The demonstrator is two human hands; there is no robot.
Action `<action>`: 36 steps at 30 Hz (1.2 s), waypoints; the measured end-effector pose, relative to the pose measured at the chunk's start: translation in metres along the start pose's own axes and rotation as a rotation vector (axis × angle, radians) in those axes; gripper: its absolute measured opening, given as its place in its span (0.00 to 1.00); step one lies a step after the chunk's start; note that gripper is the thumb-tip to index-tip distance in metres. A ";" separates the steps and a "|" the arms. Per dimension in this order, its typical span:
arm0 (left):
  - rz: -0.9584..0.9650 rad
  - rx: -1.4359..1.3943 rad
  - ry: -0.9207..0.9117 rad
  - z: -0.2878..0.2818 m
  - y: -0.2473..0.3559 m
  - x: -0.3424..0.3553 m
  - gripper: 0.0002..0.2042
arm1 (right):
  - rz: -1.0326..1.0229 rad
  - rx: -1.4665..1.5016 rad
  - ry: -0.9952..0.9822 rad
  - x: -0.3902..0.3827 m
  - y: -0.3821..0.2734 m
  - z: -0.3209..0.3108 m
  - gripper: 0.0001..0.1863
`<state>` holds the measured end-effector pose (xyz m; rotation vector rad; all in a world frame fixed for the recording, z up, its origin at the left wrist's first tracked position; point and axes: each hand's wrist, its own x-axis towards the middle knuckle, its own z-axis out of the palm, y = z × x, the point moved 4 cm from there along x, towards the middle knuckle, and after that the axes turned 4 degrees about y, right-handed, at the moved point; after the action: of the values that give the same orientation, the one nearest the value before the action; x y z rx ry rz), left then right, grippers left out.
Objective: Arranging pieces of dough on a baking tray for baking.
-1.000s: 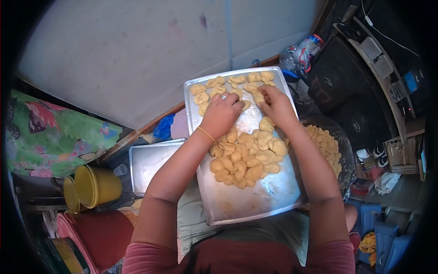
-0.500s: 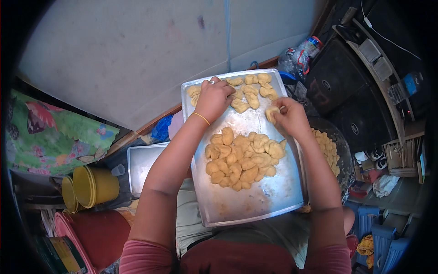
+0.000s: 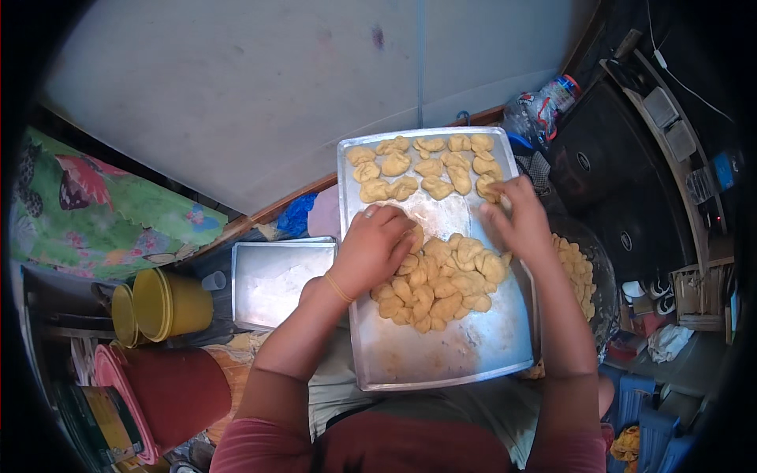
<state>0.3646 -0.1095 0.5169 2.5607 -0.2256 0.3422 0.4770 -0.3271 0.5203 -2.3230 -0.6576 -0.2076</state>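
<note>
A metal baking tray [image 3: 441, 359] lies across my lap. Pieces of yellow dough stand in uneven rows at its far end, and a heap of dough pieces [image 3: 441, 284] fills its middle. My left hand [image 3: 371, 251] is at the heap's upper left edge, fingers curled round a dough piece [image 3: 417, 235] that is partly covered. At the right end of the nearest row, my right hand [image 3: 522, 225] has its thumb and fingers apart. Its fingertips touch a dough piece [image 3: 487, 188] resting on the tray.
Right of my arm, a large round basin [image 3: 605, 292] holds more dough pieces. Another metal tray [image 3: 276, 276] lies to the left. Beyond it are yellow buckets [image 3: 169, 303] and a red bucket [image 3: 177, 394]. A pale wall [image 3: 236, 102] rises behind the tray, with black cabinets [image 3: 607, 150] at right.
My left hand has come back from the far rows to the heap and taken a dough piece. My right hand has set its piece at the row's end and loosened its fingers.
</note>
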 end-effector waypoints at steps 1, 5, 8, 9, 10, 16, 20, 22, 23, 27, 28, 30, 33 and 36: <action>0.002 -0.004 0.000 0.004 0.002 -0.012 0.12 | 0.002 -0.004 0.000 -0.009 -0.005 0.003 0.15; -0.051 -0.188 -0.026 0.011 -0.001 -0.044 0.12 | -0.207 0.162 -0.467 -0.035 -0.027 0.037 0.11; -0.077 -0.329 -0.142 0.005 -0.008 -0.047 0.12 | -0.179 0.281 -0.604 -0.023 -0.024 0.030 0.08; -0.289 -0.560 -0.146 0.004 -0.016 -0.047 0.12 | -0.127 0.405 -0.664 -0.018 -0.023 0.030 0.07; -0.501 -0.793 -0.151 0.005 -0.023 -0.046 0.12 | -0.126 0.399 -0.663 -0.010 -0.028 0.027 0.07; -0.293 -0.485 0.269 0.001 -0.057 -0.015 0.08 | 0.098 0.581 -0.294 0.016 -0.041 0.084 0.11; -0.078 -0.055 0.292 -0.002 -0.049 -0.015 0.11 | -0.276 0.047 -0.184 0.013 -0.060 0.077 0.14; -0.081 -0.022 0.263 -0.003 -0.053 -0.019 0.12 | -0.108 -0.121 -0.244 0.008 -0.064 0.046 0.17; -0.102 -0.040 0.239 0.000 -0.057 -0.018 0.12 | -0.073 -0.183 -0.314 0.002 -0.059 0.038 0.17; -0.167 -0.037 0.197 0.011 -0.063 -0.005 0.11 | -0.128 0.062 -0.244 0.006 -0.029 0.053 0.14; -0.165 -0.040 0.191 0.012 -0.057 -0.002 0.11 | -0.121 0.061 -0.244 0.009 -0.033 0.059 0.14; 0.043 0.157 0.313 0.006 -0.027 0.008 0.11 | -0.072 0.084 -0.117 0.013 -0.035 0.058 0.11; 0.210 0.144 0.145 0.016 -0.027 0.012 0.13 | -0.202 -0.099 -0.078 0.003 -0.054 0.046 0.11; 0.169 0.199 0.119 0.018 -0.035 0.016 0.14 | -0.102 -0.131 -0.337 -0.013 -0.036 0.031 0.10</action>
<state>0.3915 -0.0916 0.4898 2.7115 -0.3821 0.6063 0.4467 -0.2889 0.5143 -2.4770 -0.9547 0.1012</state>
